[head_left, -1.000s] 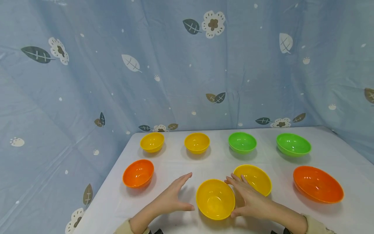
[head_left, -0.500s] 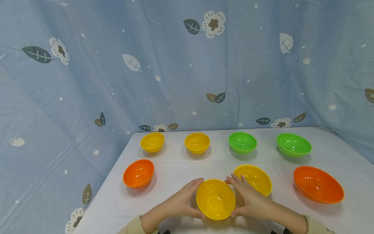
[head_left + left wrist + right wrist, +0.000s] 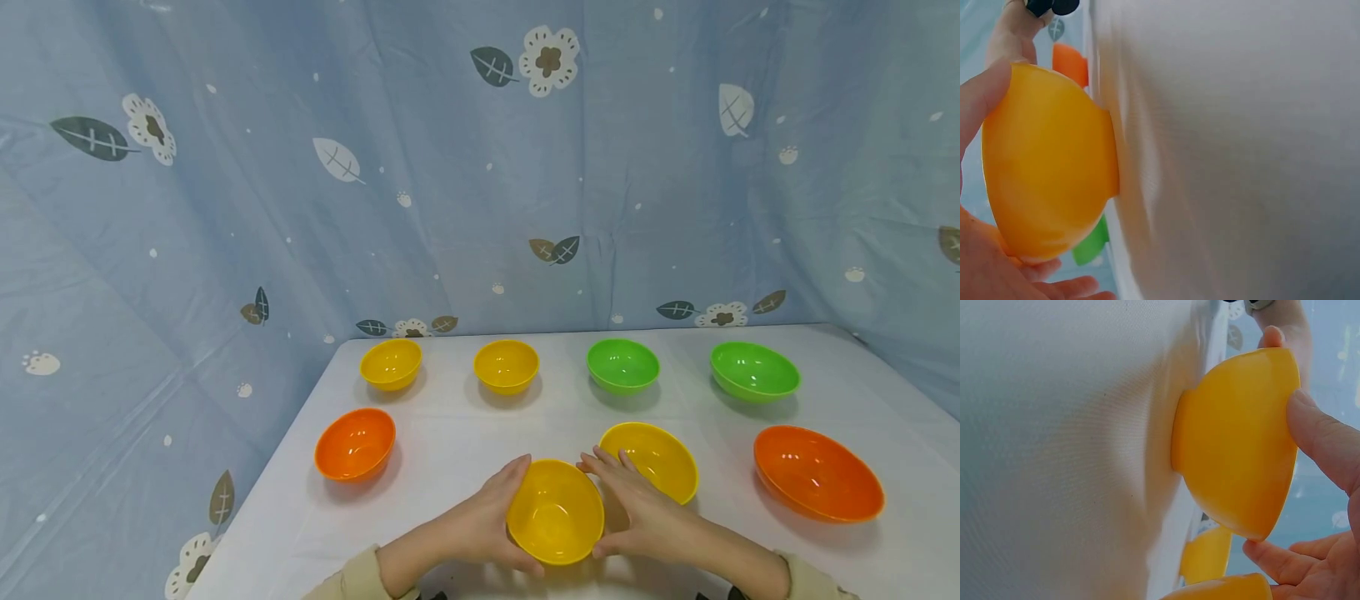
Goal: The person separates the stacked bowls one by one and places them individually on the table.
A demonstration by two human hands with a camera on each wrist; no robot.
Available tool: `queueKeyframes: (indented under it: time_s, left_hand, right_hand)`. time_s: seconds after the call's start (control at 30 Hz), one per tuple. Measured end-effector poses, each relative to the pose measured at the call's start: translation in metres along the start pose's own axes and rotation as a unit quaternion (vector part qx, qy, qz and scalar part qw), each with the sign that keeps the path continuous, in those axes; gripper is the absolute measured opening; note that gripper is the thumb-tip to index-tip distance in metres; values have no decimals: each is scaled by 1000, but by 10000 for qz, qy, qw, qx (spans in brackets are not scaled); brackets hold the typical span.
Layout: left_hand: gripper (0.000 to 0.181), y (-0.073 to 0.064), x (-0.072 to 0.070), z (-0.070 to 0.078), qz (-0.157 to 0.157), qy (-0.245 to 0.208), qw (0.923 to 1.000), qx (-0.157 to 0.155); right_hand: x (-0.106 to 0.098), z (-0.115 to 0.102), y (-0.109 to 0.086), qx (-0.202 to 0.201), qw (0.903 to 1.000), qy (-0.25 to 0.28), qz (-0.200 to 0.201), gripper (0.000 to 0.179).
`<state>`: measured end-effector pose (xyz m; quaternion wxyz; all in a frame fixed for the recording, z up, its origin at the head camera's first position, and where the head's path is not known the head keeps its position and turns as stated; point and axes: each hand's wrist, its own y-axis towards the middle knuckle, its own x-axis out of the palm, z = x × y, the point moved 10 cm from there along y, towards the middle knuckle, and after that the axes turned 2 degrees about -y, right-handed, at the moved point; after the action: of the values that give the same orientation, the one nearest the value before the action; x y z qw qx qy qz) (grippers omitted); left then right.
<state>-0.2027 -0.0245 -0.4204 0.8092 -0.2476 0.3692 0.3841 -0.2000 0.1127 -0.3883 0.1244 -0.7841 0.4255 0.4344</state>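
A yellow bowl stands upright on the white-covered table between my two hands. My left hand holds its left side, thumb at the near rim and fingers at the far rim. On the opposite side my right hand holds it with thumb and fingertips at the rim. In both wrist views the bowl's foot sits on the cloth, seen on the bowl from the left and the bowl from the right. Behind my right fingers is a second yellow bowl, partly hidden.
Along the back stand two yellow bowls and two green bowls. An orange bowl sits at the left, and a larger orange bowl at the right. A blue patterned curtain hangs behind the table.
My left hand has moved right, from beside the yellow bowl to its rim, and now holds it. The right hand has stayed at the bowl's right side.
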Motion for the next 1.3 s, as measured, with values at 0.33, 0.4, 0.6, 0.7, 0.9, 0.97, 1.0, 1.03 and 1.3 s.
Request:
queueKeyframes:
  time_s: [0.33,0.4,0.6,0.7,0.9,0.97,1.0,1.03,1.3]
  left_hand:
    - [117,6,4,3,-190,230,9996,8]
    - [117,7,4,4,-186,314,9993,58]
    - [116,10,3,5,-75,248,9996,97]
    - [116,11,2,5,-29,139,9998,112]
    - [116,11,1,3,41,-151,9998,101]
    - [116,11,0,1,100,-265,9996,38]
    - [116,11,-1,0,144,-304,9994,3]
    - [117,10,-3,-1,184,-339,9992,-52]
    - [118,9,-15,-8,429,-443,9978,-229]
  right_hand:
    - [0,-2,-1,-132,9997,-124,153,100]
    - [0,-1,-1,-131,9997,-105,149,101]
    - [1,0,-1,-46,10000,-31,52,102]
    - [1,0,-1,-44,10000,-43,32,102]
    - [0,1,1,71,10000,-7,-37,101]
    - [-1,3,2,188,9998,68,-83,102]
    - [-1,4,2,256,9996,111,-108,102]
    - [-2,5,3,318,9993,144,-124,102]
    - [-8,2,2,88,9998,125,120,96]
